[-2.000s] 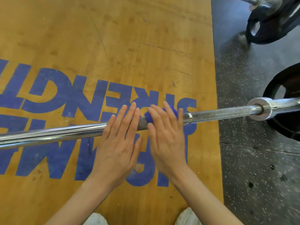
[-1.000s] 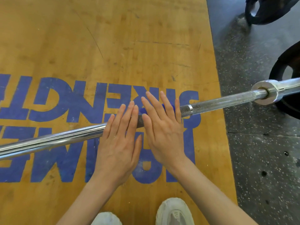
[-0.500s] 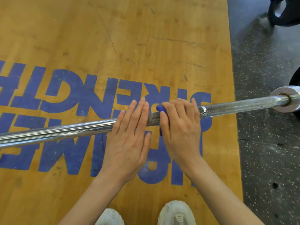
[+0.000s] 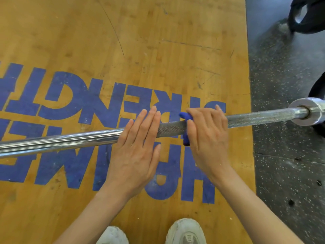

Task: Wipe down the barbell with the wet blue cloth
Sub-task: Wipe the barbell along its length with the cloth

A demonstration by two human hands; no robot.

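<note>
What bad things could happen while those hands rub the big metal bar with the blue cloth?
1. The cloth is almost hidden under the right hand, so bare fingers might scrape on the bar's rough part.
2. The left hand lies flat on the bar, not gripping it. If the bar rolls, that hand could slip.
3. The shoes are close beneath the bar, so a roll might bump toes.

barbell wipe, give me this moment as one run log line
step: wiping barbell | right hand: grips blue cloth round knurled shaft | left hand: flat on bar, steadying | surface: wooden platform
</note>
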